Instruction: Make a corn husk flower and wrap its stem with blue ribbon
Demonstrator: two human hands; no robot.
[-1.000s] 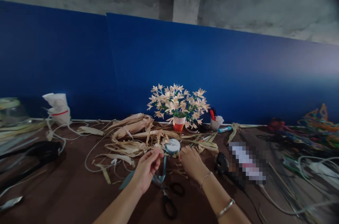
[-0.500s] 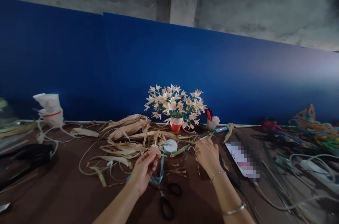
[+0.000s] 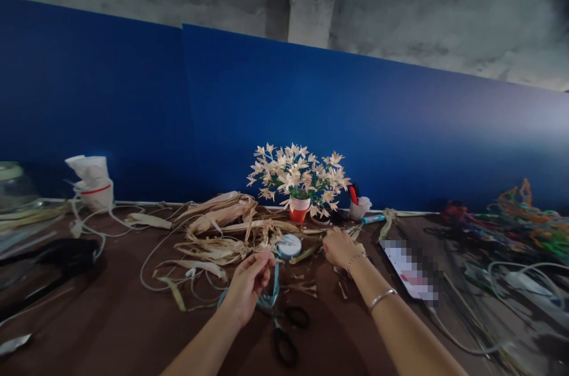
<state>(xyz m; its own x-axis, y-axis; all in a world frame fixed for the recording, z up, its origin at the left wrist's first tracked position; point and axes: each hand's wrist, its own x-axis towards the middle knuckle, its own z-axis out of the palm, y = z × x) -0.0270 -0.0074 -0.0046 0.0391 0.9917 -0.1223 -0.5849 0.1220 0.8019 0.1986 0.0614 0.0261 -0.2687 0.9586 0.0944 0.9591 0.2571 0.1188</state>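
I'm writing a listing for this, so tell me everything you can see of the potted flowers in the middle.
The potted flowers have many cream blooms with pointed petals, papery in look, spreading wide over green stems. Their pot is an upright red cup with a white banded rim, at the table's back before the blue panel. Dry husks lie close by, contact unclear; neither left hand nor right hand touches it.
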